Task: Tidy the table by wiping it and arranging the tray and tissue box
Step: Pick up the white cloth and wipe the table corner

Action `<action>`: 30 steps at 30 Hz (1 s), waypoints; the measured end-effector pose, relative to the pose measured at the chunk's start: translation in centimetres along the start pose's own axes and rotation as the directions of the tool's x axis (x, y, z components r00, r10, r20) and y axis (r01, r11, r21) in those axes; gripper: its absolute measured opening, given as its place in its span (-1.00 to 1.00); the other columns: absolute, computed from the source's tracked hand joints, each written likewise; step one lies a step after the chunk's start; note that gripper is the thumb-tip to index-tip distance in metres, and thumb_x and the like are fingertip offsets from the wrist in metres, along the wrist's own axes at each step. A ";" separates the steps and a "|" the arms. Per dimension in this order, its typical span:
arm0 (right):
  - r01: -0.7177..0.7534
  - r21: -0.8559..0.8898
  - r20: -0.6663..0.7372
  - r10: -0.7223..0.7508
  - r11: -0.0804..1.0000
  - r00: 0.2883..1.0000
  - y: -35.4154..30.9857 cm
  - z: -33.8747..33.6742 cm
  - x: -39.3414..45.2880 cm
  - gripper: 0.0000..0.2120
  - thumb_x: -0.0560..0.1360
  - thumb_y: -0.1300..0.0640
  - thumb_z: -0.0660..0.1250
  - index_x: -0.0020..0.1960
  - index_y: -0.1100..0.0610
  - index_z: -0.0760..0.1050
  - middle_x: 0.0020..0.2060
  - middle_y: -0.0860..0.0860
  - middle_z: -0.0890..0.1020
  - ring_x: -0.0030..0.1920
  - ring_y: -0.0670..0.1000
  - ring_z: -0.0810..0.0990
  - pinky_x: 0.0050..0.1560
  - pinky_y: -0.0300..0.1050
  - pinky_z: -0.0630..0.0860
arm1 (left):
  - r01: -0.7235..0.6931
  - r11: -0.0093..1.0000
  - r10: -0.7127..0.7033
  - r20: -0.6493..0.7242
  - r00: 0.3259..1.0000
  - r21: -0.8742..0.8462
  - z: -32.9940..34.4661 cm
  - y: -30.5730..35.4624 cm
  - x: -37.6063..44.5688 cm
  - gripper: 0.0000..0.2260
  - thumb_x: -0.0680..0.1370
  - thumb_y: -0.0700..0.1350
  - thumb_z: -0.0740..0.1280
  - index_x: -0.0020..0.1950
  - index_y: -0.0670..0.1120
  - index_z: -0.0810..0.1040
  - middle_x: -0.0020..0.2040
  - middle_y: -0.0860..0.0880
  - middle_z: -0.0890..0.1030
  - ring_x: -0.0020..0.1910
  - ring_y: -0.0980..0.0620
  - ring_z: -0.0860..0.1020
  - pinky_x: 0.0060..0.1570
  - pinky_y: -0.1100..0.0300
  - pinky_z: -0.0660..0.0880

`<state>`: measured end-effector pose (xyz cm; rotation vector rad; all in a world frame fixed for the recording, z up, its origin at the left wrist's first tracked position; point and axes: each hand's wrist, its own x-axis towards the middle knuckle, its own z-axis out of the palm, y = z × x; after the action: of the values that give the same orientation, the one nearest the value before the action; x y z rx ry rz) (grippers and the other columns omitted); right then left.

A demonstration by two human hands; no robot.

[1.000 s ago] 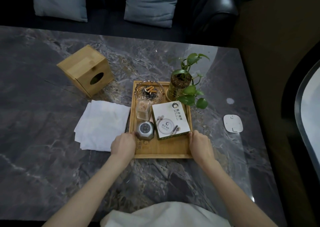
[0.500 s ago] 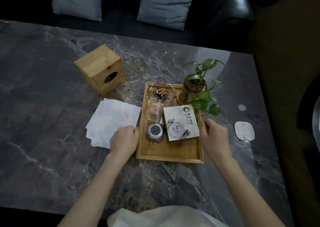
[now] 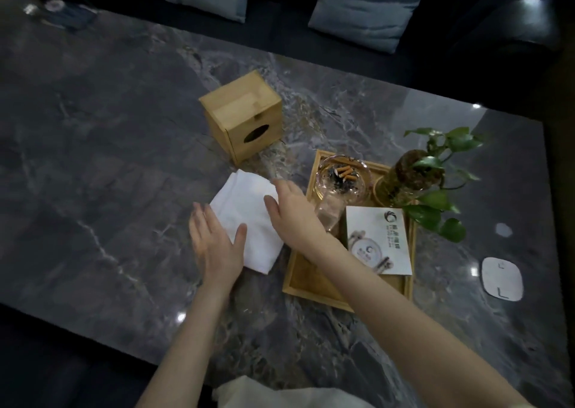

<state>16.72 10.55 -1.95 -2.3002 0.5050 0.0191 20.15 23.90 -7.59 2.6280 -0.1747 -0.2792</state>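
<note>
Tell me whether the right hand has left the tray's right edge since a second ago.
Yes. The right hand has crossed leftward over the tray and now reaches over the white cloth, beside the left hand.

The tissue box [image 3: 242, 115] sits at ten o'clock from the tray [image 3: 311, 286]; the cloth [image 3: 245, 217] lies at its nine o'clock.

The white card [image 3: 378, 241] bears a logo; its print is illegible.
</note>
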 end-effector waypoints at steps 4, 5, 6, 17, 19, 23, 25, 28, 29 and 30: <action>-0.088 -0.257 0.114 0.121 0.963 0.986 2.2 3.5 2.4 -0.40 0.59 0.08 0.06 0.48 0.29 -0.13 0.51 0.23 0.02 0.51 0.19 -0.05 0.51 0.07 -0.05 | 0.078 0.996 -0.081 0.073 0.994 0.043 0.9 -1.1 -0.1 -0.27 0.54 0.07 0.19 0.48 -0.27 -0.12 0.54 -0.22 -0.04 0.52 -0.15 -0.05 0.47 0.00 -0.06; -0.106 -0.325 0.125 0.154 0.940 0.980 2.5 4.1 2.5 -0.38 0.59 0.06 0.05 0.48 0.28 -0.16 0.51 0.23 0.00 0.51 0.20 -0.06 0.51 0.09 -0.05 | 0.085 0.995 -0.088 0.082 0.993 0.045 1.0 -1.1 -0.1 -0.29 0.54 0.06 0.19 0.48 -0.27 -0.12 0.54 -0.22 -0.02 0.52 -0.15 -0.04 0.47 0.00 -0.06; -0.111 -0.392 0.126 0.173 0.913 0.977 2.8 4.6 2.5 -0.38 0.59 0.04 0.04 0.48 0.29 -0.17 0.51 0.24 0.01 0.51 0.21 -0.04 0.50 0.09 -0.04 | 0.089 0.995 -0.092 0.082 0.992 0.043 1.1 -1.1 -0.1 -0.30 0.55 0.04 0.19 0.48 -0.27 -0.10 0.53 -0.23 0.00 0.52 -0.16 -0.02 0.46 -0.01 -0.05; -0.115 0.068 0.060 0.111 0.991 0.992 0.1 3.5 0.1 -0.57 0.55 0.17 0.16 0.40 0.16 0.23 0.31 0.14 0.46 0.28 0.15 0.44 0.23 0.03 0.39 | 0.266 0.927 -0.274 0.010 0.962 -0.266 0.4 1.8 -0.1 -0.50 0.49 -0.19 0.30 0.40 -0.22 0.25 0.34 -0.23 0.42 0.30 -0.23 0.39 0.26 -0.04 0.33; -0.053 0.181 0.075 0.040 0.982 0.996 -0.9 2.2 -0.6 -0.58 0.53 0.15 0.20 0.38 0.13 0.30 0.28 0.12 0.51 0.25 0.12 0.47 0.21 -0.05 0.39 | 0.361 0.837 -0.351 0.102 0.931 -0.411 0.3 1.4 0.3 -0.60 0.48 -0.18 0.27 0.32 -0.22 0.37 0.25 -0.25 0.50 0.23 -0.24 0.47 0.18 -0.04 0.42; -0.025 0.401 0.055 0.003 0.916 0.998 -2.7 -1.1 -2.6 -0.64 0.49 0.16 0.28 0.29 0.07 0.42 0.15 0.02 0.59 0.13 -0.03 0.52 0.02 -0.27 0.40 | 0.503 0.338 -0.415 0.353 0.838 -0.796 -0.8 1.8 -0.3 -0.81 0.48 -0.24 0.20 0.02 -0.23 0.54 -0.03 -0.23 0.58 0.02 -0.21 0.55 -0.09 0.02 0.48; -0.061 0.549 0.064 0.030 0.834 0.997 -3.1 -3.0 -3.9 -0.67 0.47 0.19 0.30 0.23 0.05 0.47 0.06 -0.03 0.60 0.06 -0.05 0.54 0.03 -0.21 0.49 | 0.535 0.126 -0.267 0.491 0.829 -0.835 -1.9 2.7 -1.2 -0.81 0.50 -0.23 0.13 -0.05 -0.22 0.53 -0.12 -0.18 0.56 -0.11 -0.13 0.54 -0.16 0.06 0.45; -0.078 0.704 0.069 0.041 0.706 0.997 -2.6 -5.8 -5.9 -0.72 0.46 0.24 0.32 0.16 0.06 0.51 -0.01 -0.03 0.61 0.04 -0.01 0.58 0.02 -0.12 0.56 | 0.607 -0.020 0.048 0.605 0.794 -0.795 -3.6 4.2 -2.5 -0.70 0.51 -0.09 0.12 0.06 -0.23 0.52 -0.02 -0.21 0.59 -0.05 -0.12 0.55 0.08 -0.04 0.43; -0.096 0.749 0.069 0.068 0.656 0.995 -2.0 -6.7 -6.7 -0.74 0.46 0.24 0.32 0.13 0.06 0.53 -0.04 -0.04 0.62 0.01 -0.02 0.59 -0.02 -0.14 0.56 | 0.640 -0.019 0.125 0.634 0.763 -0.768 -4.0 4.8 -2.9 -0.64 0.51 0.00 0.14 0.12 -0.21 0.52 0.02 -0.21 0.62 -0.01 -0.13 0.56 0.12 -0.08 0.42; -0.128 0.793 0.077 0.111 0.595 0.991 -1.3 -7.5 -7.4 -0.76 0.46 0.24 0.31 0.10 0.06 0.54 -0.08 -0.04 0.63 -0.04 -0.03 0.60 -0.07 -0.16 0.57 | 0.670 0.002 0.173 0.660 0.731 -0.742 -4.3 5.5 -3.4 -0.59 0.50 0.09 0.15 0.14 -0.18 0.54 0.01 -0.19 0.65 -0.01 -0.14 0.59 0.10 -0.08 0.46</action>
<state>9.32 8.82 5.45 -1.3618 0.5186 -0.1028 17.39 21.65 -0.69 0.9269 0.3059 -0.9872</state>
